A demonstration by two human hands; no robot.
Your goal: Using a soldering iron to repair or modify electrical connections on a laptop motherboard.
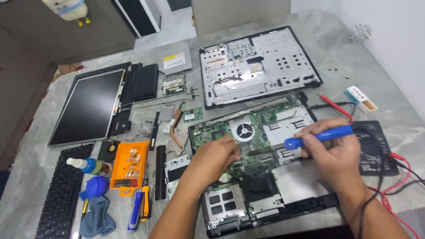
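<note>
Grey marbled table [336,53] is carrying the whole teardown. Biggest piece near the middle: the open laptop base [265,208] with its green motherboard [221,132] exposed, round fan [244,131] sitting in the upper centre of the board. Behind it the silver inner chassis panel [259,64] is lying flat; the detached screen panel [88,106] is lying far left, with the black keyboard [59,194] below it at the near left edge.

Left hand [214,157] is resting knuckles-down on the board just left of centre, fingers curled closed — can't tell whether it's pinching anything. Right hand [334,152] is gripping a blue-handled tool [318,136] pen-style, tip pointing left and down at the board beside the fan.

Black meter [374,148] is sitting just right of the right hand, red and black leads [398,177] trailing off toward the near edge. Orange screw tray [129,166] is lying left of the base — screwdrivers [141,206], blue blower [96,186] and small bottle [88,166] next to it.
</note>
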